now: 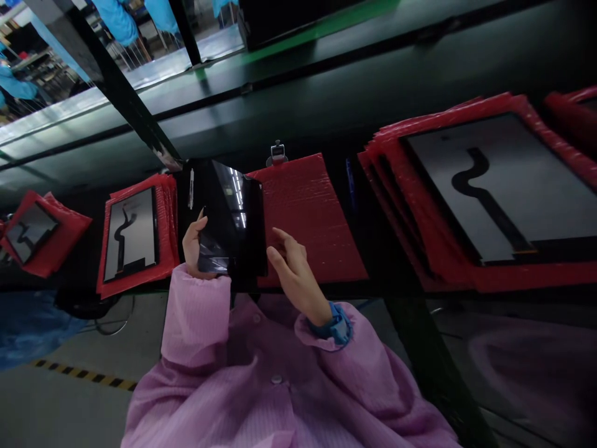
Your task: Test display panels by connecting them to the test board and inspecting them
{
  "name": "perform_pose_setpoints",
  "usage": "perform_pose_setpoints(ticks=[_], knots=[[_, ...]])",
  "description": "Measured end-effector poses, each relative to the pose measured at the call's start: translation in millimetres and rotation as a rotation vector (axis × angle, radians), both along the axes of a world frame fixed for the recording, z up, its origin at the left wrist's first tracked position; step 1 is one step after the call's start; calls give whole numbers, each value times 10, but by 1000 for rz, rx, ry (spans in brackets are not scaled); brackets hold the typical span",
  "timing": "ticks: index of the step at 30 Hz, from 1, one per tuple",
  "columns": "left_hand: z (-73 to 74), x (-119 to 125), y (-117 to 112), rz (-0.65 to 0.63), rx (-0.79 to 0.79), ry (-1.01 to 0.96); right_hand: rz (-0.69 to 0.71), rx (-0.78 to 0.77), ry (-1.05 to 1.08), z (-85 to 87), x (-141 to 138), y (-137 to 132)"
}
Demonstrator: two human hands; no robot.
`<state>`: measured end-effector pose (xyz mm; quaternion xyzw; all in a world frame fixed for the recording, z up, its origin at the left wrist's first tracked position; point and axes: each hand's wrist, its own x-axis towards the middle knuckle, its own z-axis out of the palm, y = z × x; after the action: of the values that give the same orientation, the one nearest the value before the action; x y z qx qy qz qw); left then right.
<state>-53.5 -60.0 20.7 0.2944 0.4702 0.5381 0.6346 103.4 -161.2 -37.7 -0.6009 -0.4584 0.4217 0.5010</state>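
Note:
A glossy black display panel [231, 218] is tilted up in front of me, ceiling lights reflected in its face. My left hand [193, 242] grips its left edge, thumb up along the side. Close to the panel's right edge, my right hand [296, 270] is held with fingers apart and nothing in it; a small gap seems to separate it from the panel. Below the right hand lies a red bubble-wrap sheet [308, 218]. A blue band [340, 325] circles my right wrist.
To the right stands a stack of red wrap topped by a grey-backed panel [527, 180] with a black flex cable. Another such stack [133, 230] is on the left, a smaller one [35, 233] beyond. A metal clip [278, 152], blue pen [351, 183] and white pen [191, 188] lie nearby.

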Motion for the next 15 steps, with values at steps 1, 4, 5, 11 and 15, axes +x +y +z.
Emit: perform_pose_setpoints(ticks=[1,4,5,11,15], knots=[[21,12,-13,4,-7,-16,1,-8,3,-19,6,5],[121,95,-82,-27,11,-15,-16,-13,5,-32,-13,0],[154,129,-107,-40,22,-7,-25,-4,-1,-26,-35,-3],[223,264,-172,-160,93,65,29,109,-96,103,-238,-25],[204,314,-184,-161,105,92,196,398,-54,264,-238,-124]])
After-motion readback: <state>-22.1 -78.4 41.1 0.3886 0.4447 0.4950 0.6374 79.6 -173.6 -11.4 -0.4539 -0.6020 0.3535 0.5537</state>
